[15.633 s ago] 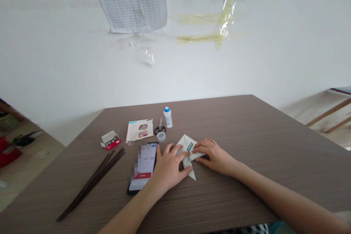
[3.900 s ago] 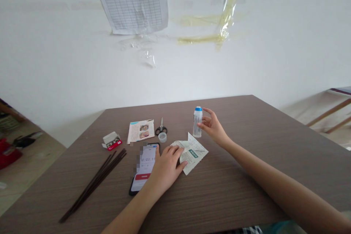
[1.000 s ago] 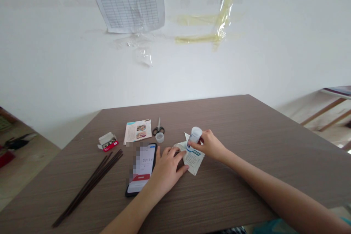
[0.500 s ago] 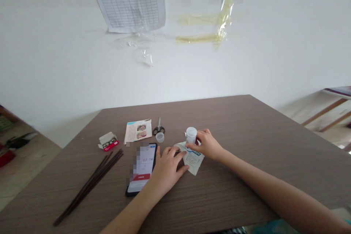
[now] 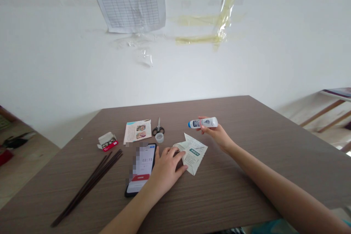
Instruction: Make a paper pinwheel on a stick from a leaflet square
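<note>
Right hand (image 5: 217, 136) pinches glue bottle (image 5: 203, 123), fingers clamped round its body; bottle held sideways above table (image 5: 255, 146), blue tip pointing left, uncapped; contents not visible. Clear cap (image 5: 159, 138) sits on table just before scissors (image 5: 158, 128). Left hand (image 5: 165, 170) flat, fingers spread, gripping nothing, pressing left edge of folded paper (image 5: 195, 154); paper lies below and before bottle, apart from it. Phone (image 5: 140, 170) just left of left hand. Box (image 5: 106, 141) left of booklet (image 5: 137, 131), flap open; contents unclear. Sticks (image 5: 87, 186) lie at left.
</note>
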The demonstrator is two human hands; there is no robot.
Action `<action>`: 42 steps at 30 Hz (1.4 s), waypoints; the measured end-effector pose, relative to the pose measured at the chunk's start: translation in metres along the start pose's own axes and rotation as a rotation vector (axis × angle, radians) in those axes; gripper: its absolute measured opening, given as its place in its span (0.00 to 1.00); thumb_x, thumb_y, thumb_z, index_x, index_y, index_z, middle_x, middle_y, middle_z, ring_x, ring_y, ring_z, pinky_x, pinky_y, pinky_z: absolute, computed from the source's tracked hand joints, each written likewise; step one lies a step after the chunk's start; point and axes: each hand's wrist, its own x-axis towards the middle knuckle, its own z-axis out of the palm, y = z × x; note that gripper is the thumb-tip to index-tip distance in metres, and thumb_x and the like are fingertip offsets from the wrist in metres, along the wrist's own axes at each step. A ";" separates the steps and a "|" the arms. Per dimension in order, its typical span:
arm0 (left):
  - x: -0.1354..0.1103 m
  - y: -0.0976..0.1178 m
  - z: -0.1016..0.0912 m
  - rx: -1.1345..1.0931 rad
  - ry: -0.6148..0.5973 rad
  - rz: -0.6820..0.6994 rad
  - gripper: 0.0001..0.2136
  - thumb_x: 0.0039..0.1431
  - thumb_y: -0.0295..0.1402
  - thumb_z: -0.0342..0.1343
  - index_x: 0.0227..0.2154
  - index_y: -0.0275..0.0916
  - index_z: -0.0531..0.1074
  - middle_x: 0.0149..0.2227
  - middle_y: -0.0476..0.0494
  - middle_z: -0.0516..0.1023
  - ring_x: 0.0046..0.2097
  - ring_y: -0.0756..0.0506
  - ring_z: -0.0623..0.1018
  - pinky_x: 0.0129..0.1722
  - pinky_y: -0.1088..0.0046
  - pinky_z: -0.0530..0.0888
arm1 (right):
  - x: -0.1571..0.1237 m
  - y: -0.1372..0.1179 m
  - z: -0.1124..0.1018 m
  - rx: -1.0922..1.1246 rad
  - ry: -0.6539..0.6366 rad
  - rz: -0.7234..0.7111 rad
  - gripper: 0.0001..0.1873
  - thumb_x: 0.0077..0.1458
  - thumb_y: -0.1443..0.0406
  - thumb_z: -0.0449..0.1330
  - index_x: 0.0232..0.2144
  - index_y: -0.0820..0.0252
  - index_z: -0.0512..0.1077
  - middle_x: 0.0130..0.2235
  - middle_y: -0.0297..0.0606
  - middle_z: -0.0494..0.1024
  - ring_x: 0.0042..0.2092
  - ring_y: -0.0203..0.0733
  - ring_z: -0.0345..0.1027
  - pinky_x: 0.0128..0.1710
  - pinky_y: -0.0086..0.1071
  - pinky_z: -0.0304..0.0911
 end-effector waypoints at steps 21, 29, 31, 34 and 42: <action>0.000 -0.008 0.007 -0.033 0.065 0.028 0.21 0.81 0.38 0.74 0.71 0.54 0.91 0.74 0.33 0.91 0.77 0.22 0.85 0.88 0.15 0.66 | 0.005 0.018 -0.012 -0.029 -0.081 0.088 0.52 0.43 0.66 0.72 0.74 0.48 0.85 0.54 0.42 0.98 0.64 0.62 0.91 0.67 0.51 0.80; -0.001 -0.008 0.003 -0.020 0.036 0.021 0.22 0.81 0.39 0.74 0.73 0.56 0.90 0.74 0.36 0.90 0.77 0.23 0.84 0.88 0.14 0.64 | 0.006 0.015 -0.009 0.063 0.021 0.106 0.28 0.51 0.51 0.78 0.53 0.49 0.97 0.59 0.48 0.98 0.66 0.66 0.89 0.77 0.59 0.73; -0.002 -0.006 0.000 -0.021 0.038 0.017 0.22 0.81 0.38 0.74 0.73 0.56 0.90 0.74 0.36 0.90 0.77 0.23 0.84 0.88 0.13 0.63 | 0.007 0.018 -0.007 0.006 0.047 0.082 0.26 0.52 0.47 0.82 0.50 0.48 0.97 0.57 0.47 0.98 0.63 0.65 0.88 0.74 0.59 0.75; -0.002 -0.003 -0.003 -0.031 0.029 0.016 0.22 0.81 0.35 0.74 0.73 0.53 0.90 0.75 0.33 0.90 0.78 0.20 0.84 0.87 0.10 0.63 | 0.009 0.024 -0.003 -0.049 0.058 0.063 0.27 0.51 0.42 0.83 0.47 0.49 0.95 0.50 0.45 0.97 0.53 0.61 0.88 0.64 0.57 0.78; -0.004 -0.001 -0.006 0.002 0.017 0.014 0.23 0.82 0.34 0.73 0.74 0.52 0.90 0.76 0.33 0.90 0.78 0.19 0.84 0.88 0.10 0.62 | 0.015 0.032 0.000 -0.012 0.084 0.020 0.37 0.42 0.45 0.89 0.29 0.46 0.65 0.33 0.32 0.85 0.41 0.51 0.84 0.50 0.46 0.80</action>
